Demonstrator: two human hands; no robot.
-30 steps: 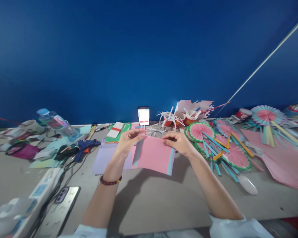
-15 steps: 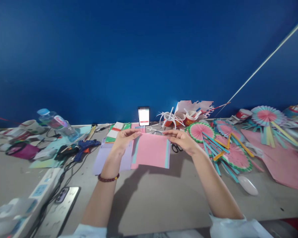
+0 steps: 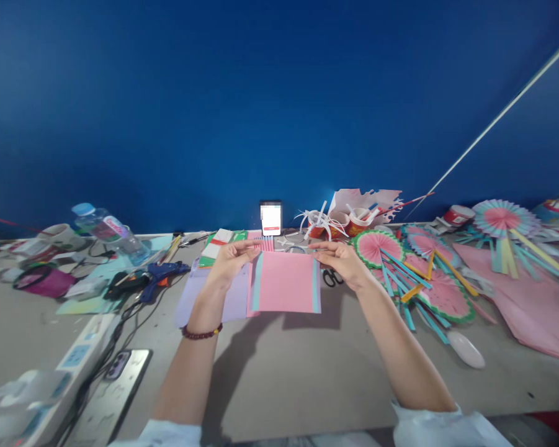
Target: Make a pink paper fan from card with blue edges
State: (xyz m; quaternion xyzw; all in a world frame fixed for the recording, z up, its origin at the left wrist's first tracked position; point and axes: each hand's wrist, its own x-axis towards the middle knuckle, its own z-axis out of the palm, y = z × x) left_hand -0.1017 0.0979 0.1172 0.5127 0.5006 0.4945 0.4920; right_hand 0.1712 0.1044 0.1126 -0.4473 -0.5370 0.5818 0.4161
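A pink sheet of paper [image 3: 287, 282] with light-blue bands down both sides hangs in front of me, held above the table. My left hand [image 3: 235, 264] pinches its upper left corner, and a dark bead bracelet circles that wrist. At the upper right corner, my right hand [image 3: 339, 264] grips the paper between thumb and fingers. Behind the left hand lie lavender sheets [image 3: 190, 301], partly covered by the wrist. Black-handled scissors [image 3: 331, 278] rest near the right hand, their blades hidden.
Pleated paper fans [image 3: 379, 248] with blue strips crowd the right, beside a white oval object [image 3: 466, 349]. On the left are a blue glue gun [image 3: 160, 279], a power strip [image 3: 81, 357], a phone [image 3: 116, 391] and a plastic bottle [image 3: 111, 230]. A lit screen [image 3: 271, 220] stands against the blue wall.
The pink paper has levelled, its lower edge now straighter and slightly higher, facing me more squarely. Both hands keep their grip, the left shifting slightly left.
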